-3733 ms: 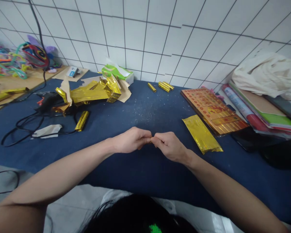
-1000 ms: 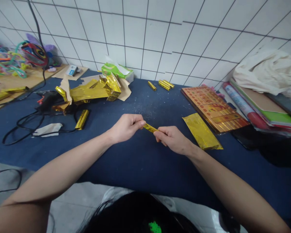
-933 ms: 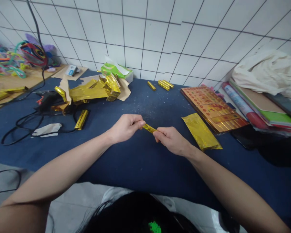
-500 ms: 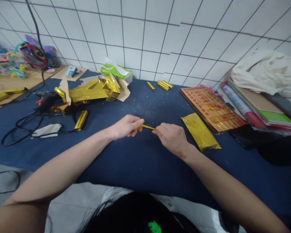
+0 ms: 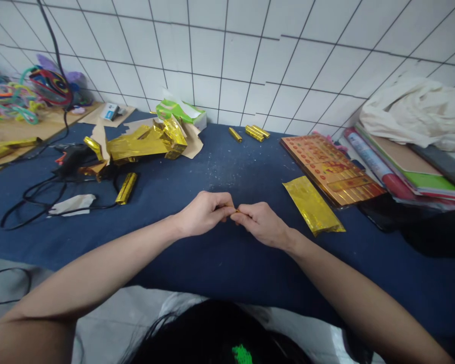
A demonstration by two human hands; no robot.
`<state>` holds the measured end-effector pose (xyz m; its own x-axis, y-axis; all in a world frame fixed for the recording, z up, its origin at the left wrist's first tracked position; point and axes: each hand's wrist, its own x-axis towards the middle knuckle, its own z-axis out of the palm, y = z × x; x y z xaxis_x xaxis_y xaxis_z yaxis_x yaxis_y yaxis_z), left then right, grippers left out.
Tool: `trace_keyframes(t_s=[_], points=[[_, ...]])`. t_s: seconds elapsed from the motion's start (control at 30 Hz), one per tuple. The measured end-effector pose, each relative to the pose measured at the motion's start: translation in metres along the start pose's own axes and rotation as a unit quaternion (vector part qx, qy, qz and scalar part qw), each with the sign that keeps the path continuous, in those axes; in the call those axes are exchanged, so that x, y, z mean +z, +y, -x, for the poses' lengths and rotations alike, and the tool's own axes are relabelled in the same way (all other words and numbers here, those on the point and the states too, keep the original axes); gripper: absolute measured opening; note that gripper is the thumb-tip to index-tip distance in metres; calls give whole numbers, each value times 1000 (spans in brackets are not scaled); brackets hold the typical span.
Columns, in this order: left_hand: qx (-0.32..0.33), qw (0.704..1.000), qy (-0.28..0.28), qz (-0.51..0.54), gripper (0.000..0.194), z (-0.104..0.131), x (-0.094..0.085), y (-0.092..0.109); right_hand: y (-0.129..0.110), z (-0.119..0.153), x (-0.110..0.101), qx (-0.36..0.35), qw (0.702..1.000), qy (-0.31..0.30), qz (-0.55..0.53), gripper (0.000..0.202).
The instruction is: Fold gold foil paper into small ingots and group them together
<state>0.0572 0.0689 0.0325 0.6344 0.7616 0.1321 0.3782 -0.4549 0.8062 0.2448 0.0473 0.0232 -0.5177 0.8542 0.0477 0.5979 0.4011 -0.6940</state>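
Note:
My left hand and my right hand meet at the fingertips over the blue cloth. Both pinch a thin gold strip, of which only a tiny bit shows between the fingers. A flat gold foil packet lies just right of my right hand. Several small gold rolls rest near the wall, and a thicker gold roll lies to the left of my left hand.
Crumpled gold foil lies at the back left beside a black glue gun with a looped cable. Orange-gold printed sheets and stacked notebooks sit at the right. A green tissue pack stands by the wall.
My hands have come together and moved slightly toward me. The gold strip that showed between them is now almost fully covered by my fingers.

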Motion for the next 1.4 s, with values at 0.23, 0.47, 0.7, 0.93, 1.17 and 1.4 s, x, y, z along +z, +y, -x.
trace_keyframes(t_s=[0.23,0.47,0.7,0.93,1.17,1.4], points=[[-4,997,80,7,20,-5,-16,-7,1,0,-12,16,999,37,27,41],[-35,996,75,22,21,-5,-16,-5,3,-2,-8,-2,987,90,130,44],[-51,993,81,74,20,-8,-19,-11,4,-2,-9,25,989,122,80,46],[-86,985,74,132,19,-10,-20,-11,2,0,-7,-43,982,149,109,48],[-10,999,23,-40,20,-9,-21,-4,6,0,-4,-94,965,102,221,52],[9,984,-180,6,28,0,-10,10,0,2,6,-118,983,25,138,52]])
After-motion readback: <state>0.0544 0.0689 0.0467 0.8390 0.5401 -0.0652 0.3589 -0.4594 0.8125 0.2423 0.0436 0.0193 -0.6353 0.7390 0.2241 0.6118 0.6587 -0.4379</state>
